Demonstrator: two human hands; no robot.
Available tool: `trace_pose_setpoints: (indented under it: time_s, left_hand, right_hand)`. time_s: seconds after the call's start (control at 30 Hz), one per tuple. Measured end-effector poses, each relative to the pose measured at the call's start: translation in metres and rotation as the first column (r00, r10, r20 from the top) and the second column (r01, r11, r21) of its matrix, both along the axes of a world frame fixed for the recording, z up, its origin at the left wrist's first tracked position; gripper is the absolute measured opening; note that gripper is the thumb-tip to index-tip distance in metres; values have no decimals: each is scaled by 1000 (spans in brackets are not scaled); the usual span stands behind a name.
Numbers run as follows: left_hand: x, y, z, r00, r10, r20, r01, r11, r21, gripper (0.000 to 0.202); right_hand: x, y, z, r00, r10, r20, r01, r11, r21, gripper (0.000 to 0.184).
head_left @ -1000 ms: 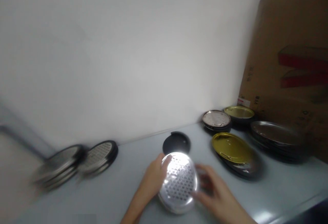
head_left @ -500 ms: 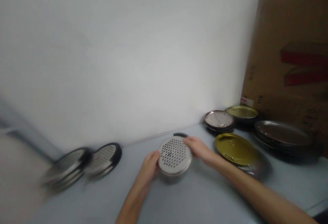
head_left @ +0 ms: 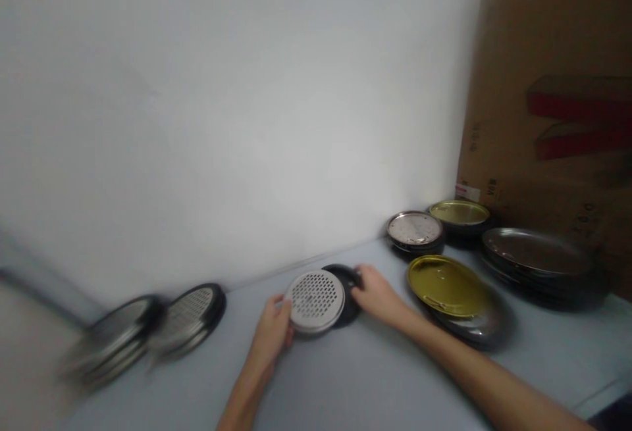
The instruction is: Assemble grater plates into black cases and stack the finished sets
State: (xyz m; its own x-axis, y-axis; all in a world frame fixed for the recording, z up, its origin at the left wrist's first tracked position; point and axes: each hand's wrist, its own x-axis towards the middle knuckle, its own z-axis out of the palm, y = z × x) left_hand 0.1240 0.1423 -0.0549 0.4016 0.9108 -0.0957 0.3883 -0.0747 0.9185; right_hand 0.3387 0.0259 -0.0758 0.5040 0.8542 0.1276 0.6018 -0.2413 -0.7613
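In the middle of the table, my left hand (head_left: pixel 270 329) grips the left edge of a round perforated metal plate (head_left: pixel 316 301). The plate is silver, with rows of small slots. It partly covers a black round piece (head_left: pixel 351 311) that shows behind its right side. My right hand (head_left: pixel 378 294) is closed on the right rim of that black piece. Whether the two pieces touch, I cannot tell.
To the left, two black-rimmed stacks of metal discs (head_left: pixel 190 312) (head_left: pixel 118 332) sit by the wall. Gold plates (head_left: pixel 447 285) (head_left: pixel 459 212) and silver plates (head_left: pixel 415 228) (head_left: pixel 536 251) are stacked at right. A large cardboard box (head_left: pixel 557 36) stands behind them.
The perforated plate and my left hand have shifted left, away from my right hand. More of the black piece is uncovered, and my right hand now grips its rim.
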Motion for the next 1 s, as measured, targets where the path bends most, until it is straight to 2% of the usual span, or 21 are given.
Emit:
trace_pose_setpoints:
  time_s: [0.2, 0.43, 0.57, 0.77, 1.0]
  left_hand:
    - [2, -5, 3, 997, -68, -26, 68, 997, 25, 61]
    - [-3, 0, -7, 990, -135, -36, 135, 991, -9, 59]
    - [0, -2, -9, 978, -133, -158, 148, 985, 87, 44]
    - [4, -13, -1, 953, -140, -269, 193, 964, 183, 38]
    - [-2, -13, 9, 946, -196, -257, 246, 952, 181, 48]
  right_hand:
    - [0, -2, -1, 999, 28, -37, -28, 1000, 5, 27]
    - [0, -2, 2, 995, 8, -103, -7, 1000, 15, 28]
    - [1, -5, 4, 993, -1, -120, 5, 999, 33, 27]
    - [1, -8, 7, 997, 11, -80, -7, 999, 47, 27]
    - [-2, -11, 9, 999, 6, -53, -3, 999, 54, 33]
